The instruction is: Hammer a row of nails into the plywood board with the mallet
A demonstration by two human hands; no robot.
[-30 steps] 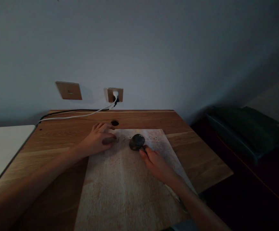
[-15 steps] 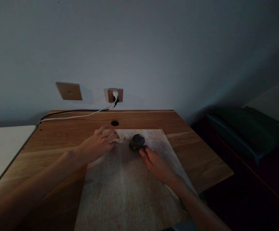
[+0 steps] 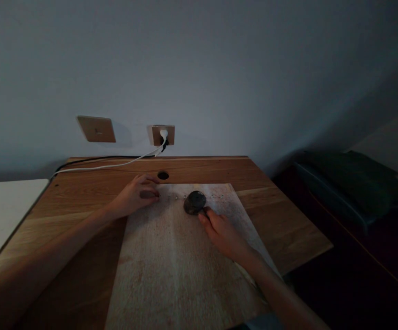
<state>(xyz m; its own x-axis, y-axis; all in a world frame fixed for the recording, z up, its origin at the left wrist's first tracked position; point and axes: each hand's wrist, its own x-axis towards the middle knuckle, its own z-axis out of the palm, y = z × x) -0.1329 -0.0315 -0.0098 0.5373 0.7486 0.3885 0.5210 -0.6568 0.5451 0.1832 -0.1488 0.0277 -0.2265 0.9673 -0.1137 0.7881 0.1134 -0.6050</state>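
Note:
My right hand [image 3: 221, 231] is closed around the short visible part of a mallet's handle, close up behind its head. The mallet [image 3: 195, 203] has a dark, round, worn head, held low over the far part of a pale wooden board [image 3: 171, 266]. Small nails [image 3: 177, 198] stand in a row across the board's far end, on both sides of the mallet head. My left hand [image 3: 140, 195] is at the board's far left corner, its fingers curled and thumb tucked in. Whatever its fingertips hold is too small and dark to tell.
The board lies on a brown wooden desk [image 3: 281, 220] with a round cable hole [image 3: 163, 175]. White and black cables [image 3: 99, 167] run from a wall socket [image 3: 169, 135] along the desk's back. A white surface [image 3: 9, 211] is at the left. A dark green bulky object [image 3: 353, 183] sits at right.
My left hand has moved left, away from the row of nails to the board's corner. My right hand and the mallet stay almost where they were.

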